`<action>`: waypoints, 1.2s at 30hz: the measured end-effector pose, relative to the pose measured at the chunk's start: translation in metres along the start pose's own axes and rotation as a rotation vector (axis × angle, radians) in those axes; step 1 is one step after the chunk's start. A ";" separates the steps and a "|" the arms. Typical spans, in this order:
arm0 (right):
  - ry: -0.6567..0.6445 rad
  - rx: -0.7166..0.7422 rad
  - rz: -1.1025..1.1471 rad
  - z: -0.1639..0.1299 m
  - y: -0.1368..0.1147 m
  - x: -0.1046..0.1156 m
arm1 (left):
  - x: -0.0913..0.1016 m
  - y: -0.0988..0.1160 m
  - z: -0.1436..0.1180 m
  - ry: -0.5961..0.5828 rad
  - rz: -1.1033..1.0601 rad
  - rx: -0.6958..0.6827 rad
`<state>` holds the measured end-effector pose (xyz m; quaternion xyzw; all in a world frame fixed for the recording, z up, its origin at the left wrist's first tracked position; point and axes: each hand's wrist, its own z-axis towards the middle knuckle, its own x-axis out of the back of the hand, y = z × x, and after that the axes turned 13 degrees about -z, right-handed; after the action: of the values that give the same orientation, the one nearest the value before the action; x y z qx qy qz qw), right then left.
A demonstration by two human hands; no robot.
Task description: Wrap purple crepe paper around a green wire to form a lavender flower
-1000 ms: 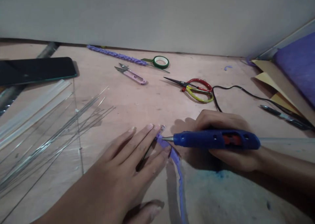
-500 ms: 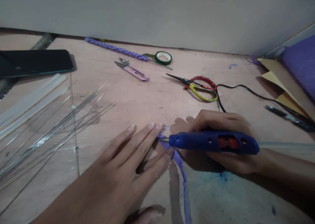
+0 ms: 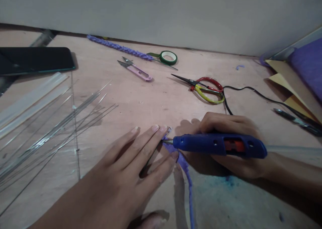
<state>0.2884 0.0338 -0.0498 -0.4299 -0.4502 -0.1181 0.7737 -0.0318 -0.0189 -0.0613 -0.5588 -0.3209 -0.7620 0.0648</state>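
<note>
My left hand (image 3: 136,162) lies with fingers stretched out on the table, pressing down a purple strip (image 3: 184,165) and a thin dark wire (image 3: 152,157) that runs under the fingers. The strip trails off toward the near edge. In my right hand (image 3: 231,125) is a blue hot glue gun (image 3: 196,145), seen from above with a red part inside its slot. Its metal nozzle meets the purple strip just beside my left fingertips. Whether glue is flowing I cannot tell. My right fingers are partly hidden by the gun.
Thin wires (image 3: 62,123) and clear glue sticks (image 3: 32,99) lie left, below a phone (image 3: 37,60). Farther back are purple-wrapped wire (image 3: 120,48), thread snips (image 3: 137,70), green tape (image 3: 168,58) and scissors (image 3: 206,88). A black cord (image 3: 261,91), pen (image 3: 297,121) and purple bundle (image 3: 308,66) are right.
The whole view has shifted very slightly. Both hands and the glue gun hold nearly the same position, with the nozzle still at the purple strip.
</note>
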 end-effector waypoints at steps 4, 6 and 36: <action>-0.001 -0.004 -0.007 -0.001 0.002 -0.001 | -0.002 -0.001 0.000 -0.008 0.002 0.002; -0.003 -0.012 -0.006 -0.002 0.002 0.000 | -0.002 -0.001 0.001 -0.003 -0.001 -0.008; -0.032 -0.075 0.008 -0.005 -0.001 0.002 | 0.003 0.001 0.003 -0.002 0.029 -0.010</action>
<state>0.2917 0.0300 -0.0484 -0.4622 -0.4560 -0.1250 0.7502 -0.0303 -0.0172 -0.0574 -0.5645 -0.3090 -0.7619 0.0727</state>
